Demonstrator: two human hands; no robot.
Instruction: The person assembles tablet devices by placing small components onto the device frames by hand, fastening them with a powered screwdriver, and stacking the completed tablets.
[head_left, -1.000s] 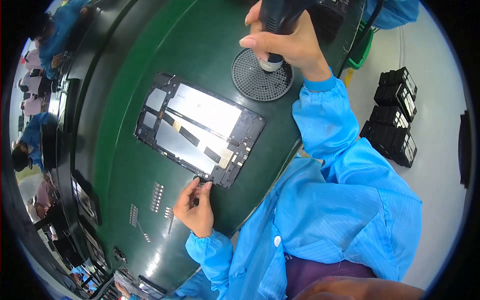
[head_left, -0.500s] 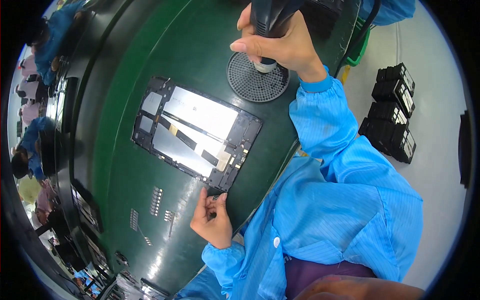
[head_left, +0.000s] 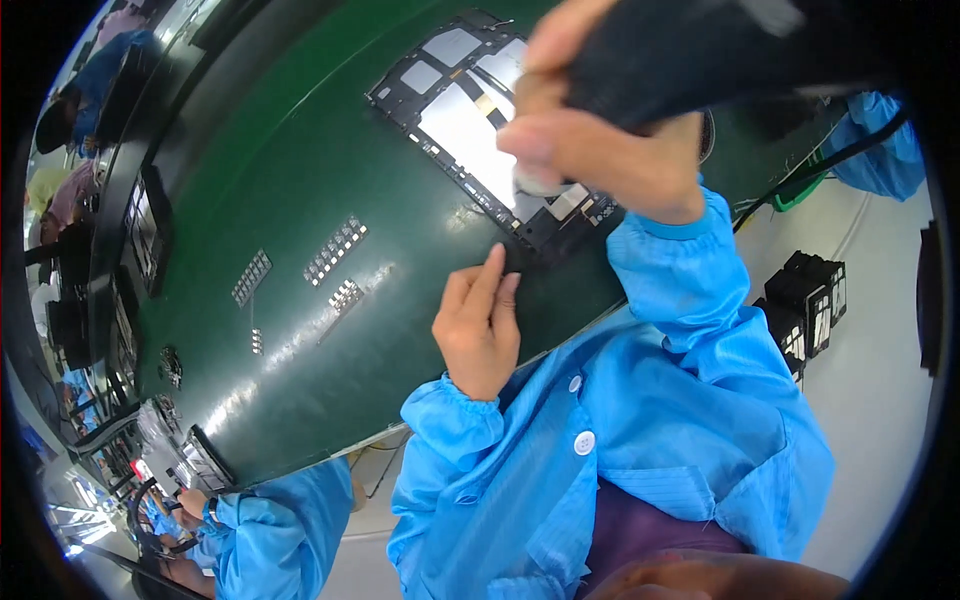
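Note:
My right hand is wrapped round a black heat gun, blurred by motion. Its pale nozzle is over the lower part of an opened tablet. The tablet lies flat, its silver inner plates, black frame and ribbon cables showing; my right hand and the gun hide part of it. Just off the tablet's near corner is my left hand, index finger stretched toward the edge. Its other fingers are curled in near the thumb, and whatever they pinch is hidden.
Strips of small parts lie on the green table at left. A round perforated plate is mostly hidden behind my right hand. Black stacks stand on the floor at right. A co-worker's blue sleeve is at lower left.
My right hand has brought the heat gun from the perforated plate to over the tablet. The view has shifted, so the tablet appears higher and further right. My left hand remains by its near corner.

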